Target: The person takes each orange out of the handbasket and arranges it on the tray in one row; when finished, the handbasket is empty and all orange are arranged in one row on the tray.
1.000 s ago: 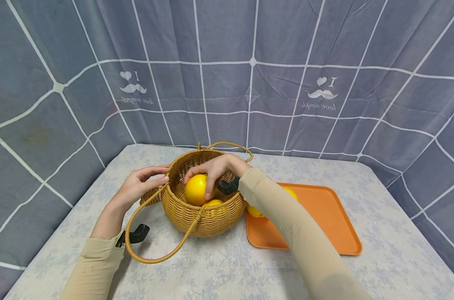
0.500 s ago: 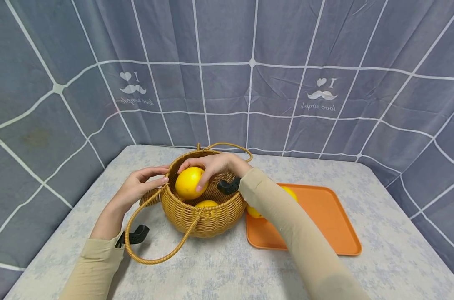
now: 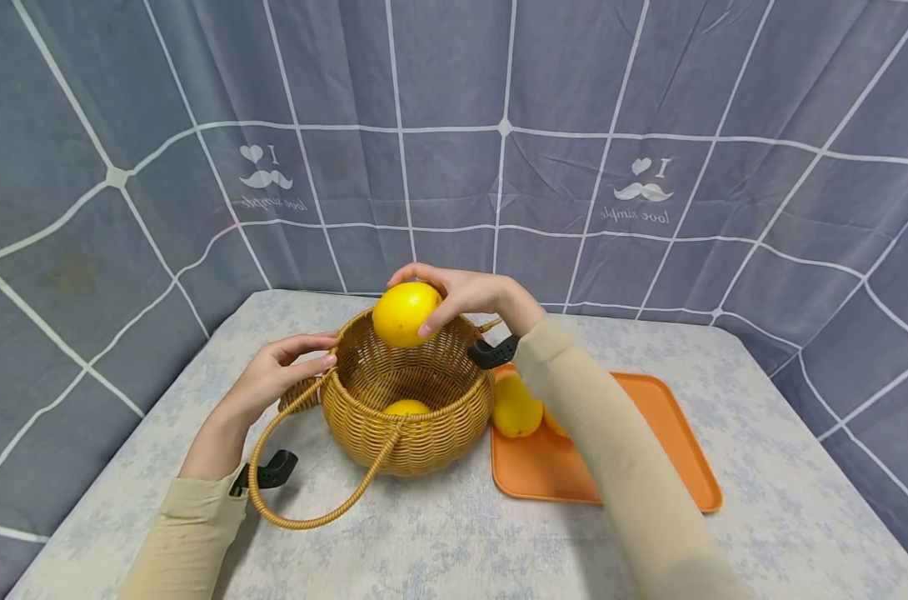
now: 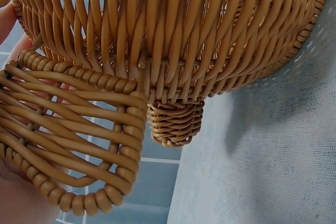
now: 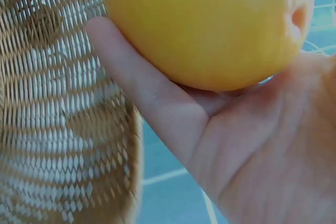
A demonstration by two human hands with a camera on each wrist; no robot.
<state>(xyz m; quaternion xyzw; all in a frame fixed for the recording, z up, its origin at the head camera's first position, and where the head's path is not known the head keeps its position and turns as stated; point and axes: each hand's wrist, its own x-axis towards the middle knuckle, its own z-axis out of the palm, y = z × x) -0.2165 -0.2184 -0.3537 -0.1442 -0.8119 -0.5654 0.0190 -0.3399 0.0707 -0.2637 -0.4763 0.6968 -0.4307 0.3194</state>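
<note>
My right hand [image 3: 457,292] grips a smooth, rounded yellow fruit [image 3: 406,314] above the opening of the wicker basket [image 3: 409,446]. In the right wrist view, the thumb runs along the side of the held fruit [image 5: 210,30], and a dimple shows at one end. Low inside the basket, another yellow fruit [image 3: 406,407] shows its top. My left hand [image 3: 266,375] holds the basket's left rim with fingertips and thumb. The left wrist view shows the woven side [image 4: 173,35] close up, a flat woven tab [image 4: 79,129] partly covering that hand.
An orange tray [image 3: 652,400] lies right of the basket. On it sit a yellow fruit [image 3: 517,407] and another fruit [image 3: 554,423] partly hidden by the right sleeve. A looped basket handle [image 3: 304,523] hangs out toward the front left. A grey checked curtain [image 3: 454,183] stands behind the table.
My right hand has lifted the yellow fruit from inside the basket to above its rim, moving up and slightly right. The left hand has stayed on the rim.
</note>
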